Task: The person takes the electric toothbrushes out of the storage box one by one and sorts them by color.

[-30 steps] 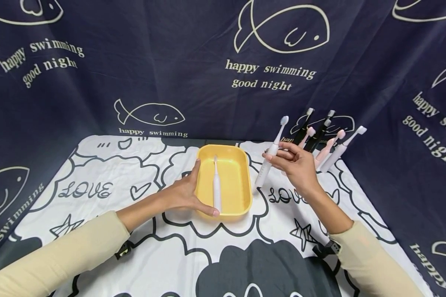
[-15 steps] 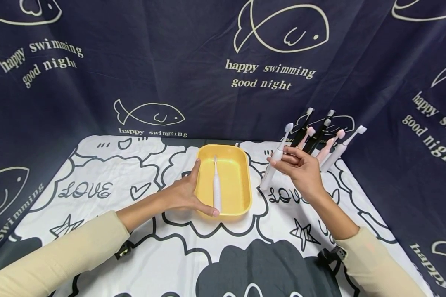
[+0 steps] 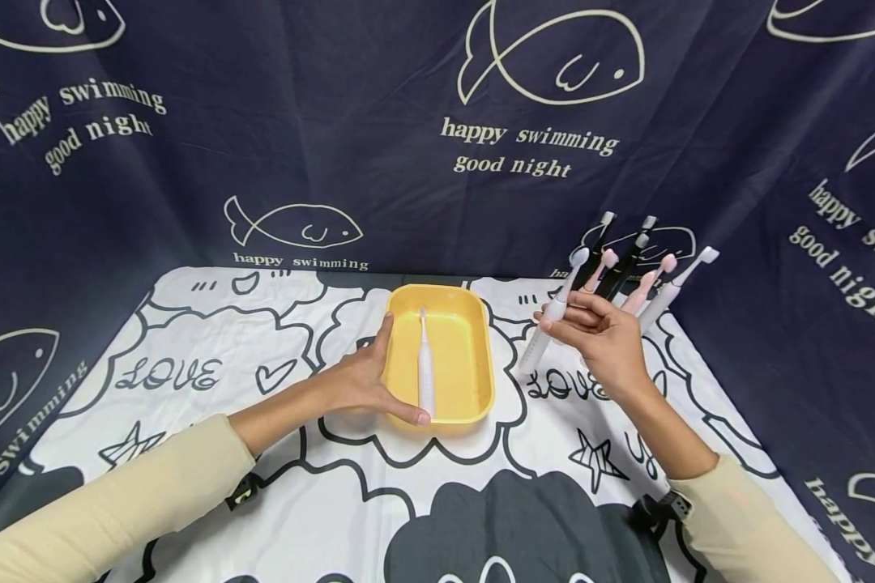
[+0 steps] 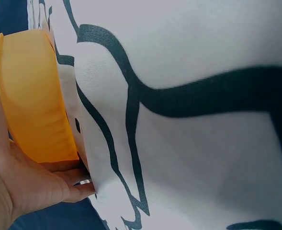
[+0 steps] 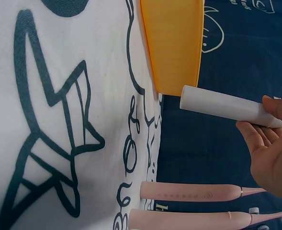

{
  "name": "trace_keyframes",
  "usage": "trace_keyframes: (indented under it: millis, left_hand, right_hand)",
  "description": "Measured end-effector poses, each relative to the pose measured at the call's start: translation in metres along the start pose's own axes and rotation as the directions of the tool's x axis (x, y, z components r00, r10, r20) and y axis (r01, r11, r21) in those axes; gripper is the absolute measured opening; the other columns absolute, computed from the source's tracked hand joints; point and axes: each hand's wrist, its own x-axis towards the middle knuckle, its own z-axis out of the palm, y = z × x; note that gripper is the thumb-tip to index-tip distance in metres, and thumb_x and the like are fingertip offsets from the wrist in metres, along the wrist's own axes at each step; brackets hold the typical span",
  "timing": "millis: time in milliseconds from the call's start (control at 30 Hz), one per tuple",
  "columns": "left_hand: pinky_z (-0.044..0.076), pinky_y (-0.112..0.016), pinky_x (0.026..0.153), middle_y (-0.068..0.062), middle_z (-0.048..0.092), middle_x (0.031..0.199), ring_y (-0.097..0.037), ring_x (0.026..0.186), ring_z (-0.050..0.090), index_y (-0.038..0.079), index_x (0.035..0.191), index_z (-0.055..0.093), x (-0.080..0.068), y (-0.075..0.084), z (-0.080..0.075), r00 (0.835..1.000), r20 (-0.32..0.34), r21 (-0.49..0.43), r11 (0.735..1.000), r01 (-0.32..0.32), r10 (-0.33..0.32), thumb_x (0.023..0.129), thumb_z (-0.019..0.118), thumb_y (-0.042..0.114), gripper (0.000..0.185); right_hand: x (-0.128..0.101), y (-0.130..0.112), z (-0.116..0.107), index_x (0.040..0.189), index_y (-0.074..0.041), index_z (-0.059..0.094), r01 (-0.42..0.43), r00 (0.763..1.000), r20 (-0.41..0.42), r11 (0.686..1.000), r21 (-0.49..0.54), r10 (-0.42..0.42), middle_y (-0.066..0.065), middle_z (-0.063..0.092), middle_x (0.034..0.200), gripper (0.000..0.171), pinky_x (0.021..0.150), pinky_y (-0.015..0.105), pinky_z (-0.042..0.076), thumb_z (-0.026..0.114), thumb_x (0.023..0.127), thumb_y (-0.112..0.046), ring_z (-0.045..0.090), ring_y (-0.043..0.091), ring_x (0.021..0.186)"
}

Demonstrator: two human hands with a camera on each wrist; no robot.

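Right hand (image 3: 603, 340) is pinching a white electric toothbrush (image 3: 554, 314) in its fingers, above the tabletop (image 3: 211, 340) beside the yellow tray (image 3: 481, 356). Left hand (image 3: 357, 380), fingers spread, is bracing that tray, where 1 toothbrush (image 3: 426, 368) is lying. The brush appears light, rigid and smooth; mid-handle is likely the surest grip.

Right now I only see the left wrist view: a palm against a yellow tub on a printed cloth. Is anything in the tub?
Observer: Yes, the head view shows one white toothbrush lying lengthwise in the tub, head pointing away from the person.
Visitor: What is the other hand doing?
Observer: The right hand holds a second white toothbrush in its fingertips, tilted, to the right of the tub.
Visitor: Are there more brushes?
Observer: Yes. Behind that hand, black brushes and pink brushes lean against the dark backdrop.
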Motion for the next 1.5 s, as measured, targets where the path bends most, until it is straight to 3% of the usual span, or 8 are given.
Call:
trace_keyframes:
  millis: [267, 533, 733, 833, 1167, 1500]
  left_hand:
    - [0.043, -0.064, 0.129, -0.022, 0.041, 0.179, -0.040, 0.159, 0.051, 0.020, 0.181, -0.018, 0.000, 0.000, 0.000, 1.000, -0.003, -0.003, 1.000, -0.011, 0.011, 0.062, 0.104, 0.072, 0.177]
    - [0.045, -0.062, 0.129, -0.023, 0.041, 0.180, -0.040, 0.159, 0.051, 0.019, 0.181, -0.017, 0.000, 0.001, 0.000, 1.000, -0.011, 0.021, 1.000, -0.001, 0.001, 0.061, 0.103, 0.075, 0.179]
    - [0.044, -0.062, 0.129, -0.022, 0.041, 0.180, -0.039, 0.159, 0.051, 0.020, 0.181, -0.017, 0.000, 0.001, 0.000, 1.000, -0.011, 0.011, 1.000, 0.000, 0.000, 0.061, 0.104, 0.074, 0.179]
    - [0.045, -0.062, 0.129, -0.021, 0.042, 0.179, -0.039, 0.158, 0.052, 0.020, 0.181, -0.017, 0.000, 0.000, 0.000, 1.000, -0.009, 0.007, 1.000, 0.000, 0.000, 0.061, 0.104, 0.074, 0.178]
    - [0.043, -0.062, 0.130, -0.022, 0.038, 0.182, -0.039, 0.160, 0.050, 0.019, 0.181, -0.017, -0.001, 0.001, 0.000, 1.000, -0.001, 0.003, 1.000, 0.002, -0.002, 0.061, 0.104, 0.073, 0.179]
    - [0.044, -0.062, 0.129, -0.019, 0.038, 0.182, -0.037, 0.159, 0.050, 0.021, 0.181, -0.017, -0.001, 0.000, 0.001, 1.000, -0.002, -0.006, 1.000, 0.001, -0.001, 0.062, 0.104, 0.073, 0.178]
  right_hand:
    - [-0.003, -0.004, -0.012, 0.125, -0.003, 0.076, 0.019, 0.999, -0.048, 1.000, -0.007, -0.019, -0.007, 0.089, 0.101, 0.041, 0.090, 0.021, 0.065, 0.082, 0.091, 0.019, 0.086, 0.008, 0.094]
    - [-0.006, -0.003, -0.031, 0.127, 0.006, 0.077, 0.033, 0.995, -0.092, 0.999, -0.006, -0.033, -0.005, 0.089, 0.098, 0.042, 0.085, 0.018, 0.065, 0.081, 0.089, 0.022, 0.086, 0.008, 0.093]
    - [-0.010, -0.002, -0.044, 0.113, -0.011, 0.082, 0.029, 0.990, -0.136, 0.999, 0.037, -0.024, -0.005, 0.088, 0.093, 0.050, 0.081, 0.019, 0.066, 0.079, 0.083, 0.030, 0.086, 0.007, 0.087]
    - [-0.012, -0.003, -0.050, 0.112, -0.013, 0.081, 0.028, 0.990, -0.142, 0.998, 0.058, -0.020, -0.004, 0.088, 0.092, 0.054, 0.079, 0.020, 0.066, 0.078, 0.082, 0.032, 0.086, 0.008, 0.085]
    - [-0.015, -0.005, -0.068, 0.120, 0.002, 0.079, 0.078, 0.991, -0.118, 0.990, 0.113, -0.065, 0.005, 0.089, 0.097, 0.053, 0.082, 0.025, 0.068, 0.073, 0.081, 0.038, 0.087, 0.017, 0.088]
    - [-0.013, -0.007, -0.085, 0.114, 0.003, 0.082, 0.128, 0.980, -0.166, 0.986, 0.108, -0.109, 0.005, 0.089, 0.095, 0.053, 0.080, 0.024, 0.068, 0.068, 0.080, 0.041, 0.087, 0.015, 0.088]
